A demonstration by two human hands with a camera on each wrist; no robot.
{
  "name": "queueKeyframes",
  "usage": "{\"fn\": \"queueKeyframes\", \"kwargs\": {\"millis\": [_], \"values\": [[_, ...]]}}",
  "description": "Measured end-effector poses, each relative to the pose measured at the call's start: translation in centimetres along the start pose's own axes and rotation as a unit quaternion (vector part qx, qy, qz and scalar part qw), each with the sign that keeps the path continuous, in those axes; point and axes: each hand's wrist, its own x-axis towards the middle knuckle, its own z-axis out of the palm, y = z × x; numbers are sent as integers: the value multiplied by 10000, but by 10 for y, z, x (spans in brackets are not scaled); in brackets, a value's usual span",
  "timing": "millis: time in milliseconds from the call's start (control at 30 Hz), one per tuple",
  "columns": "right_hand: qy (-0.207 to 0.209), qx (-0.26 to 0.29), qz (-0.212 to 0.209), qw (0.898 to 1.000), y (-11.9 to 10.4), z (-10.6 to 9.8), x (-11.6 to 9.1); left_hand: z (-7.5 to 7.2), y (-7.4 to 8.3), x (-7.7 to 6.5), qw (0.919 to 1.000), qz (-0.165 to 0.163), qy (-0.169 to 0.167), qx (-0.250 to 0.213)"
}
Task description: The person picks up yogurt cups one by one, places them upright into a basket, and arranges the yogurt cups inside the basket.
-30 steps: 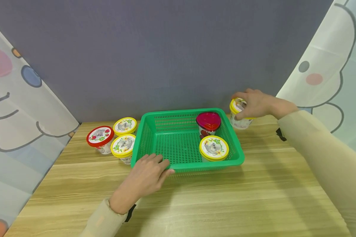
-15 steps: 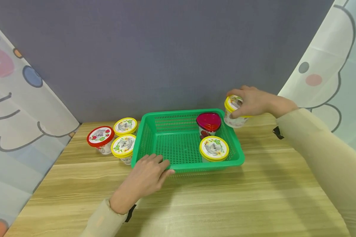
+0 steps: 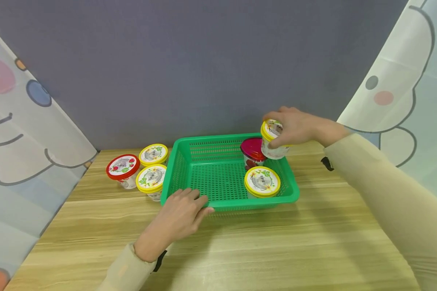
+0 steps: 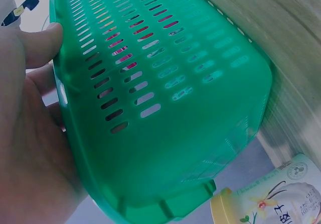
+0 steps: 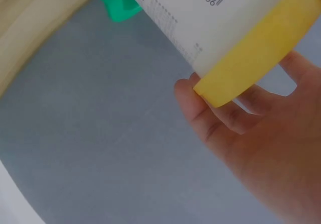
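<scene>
My right hand [image 3: 295,127] grips a white tub with a yellow lid [image 3: 274,151] by the lid's edge, above the basket's back right corner. In the right wrist view a barcode shows on the side of this yellow-lidded tub [image 5: 200,28], with fingers [image 5: 215,123] against its lid. My left hand [image 3: 178,216] holds the near rim of the green plastic basket [image 3: 218,182], its fingers hooked over the edge. Inside the basket, on the right, stand a pink-and-red-lidded tub [image 3: 253,151], partly hidden by the held tub, and another yellow-lidded tub [image 3: 262,182].
Left of the basket stand a red-lidded tub [image 3: 123,166] and two yellow-lidded tubs, one farther back [image 3: 153,154] and one nearer [image 3: 151,178]. A grey upright panel [image 3: 204,72] rises behind the wooden table [image 3: 240,250]. Printed curtains [image 3: 393,97] hang at both sides.
My right hand has lifted the yellow-lidded tub off the table beyond the basket's right side and carried it left, over the basket's back right corner. The left hand has stayed put.
</scene>
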Motion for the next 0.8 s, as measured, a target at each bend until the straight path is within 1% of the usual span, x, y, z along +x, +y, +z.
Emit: {"fn": "queueKeyframes", "kwargs": {"millis": [200, 500, 800], "values": [[0, -46, -125, 9999, -9, 4, 3, 1, 0, 1, 10000, 4, -19, -23], [-3, -137, -165, 9998, -22, 7, 3, 2, 0, 2, 10000, 35, -9, -54], [-110, -289, -218, 9993, -36, 11, 2, 3, 0, 4, 10000, 36, -36, -82]]}}
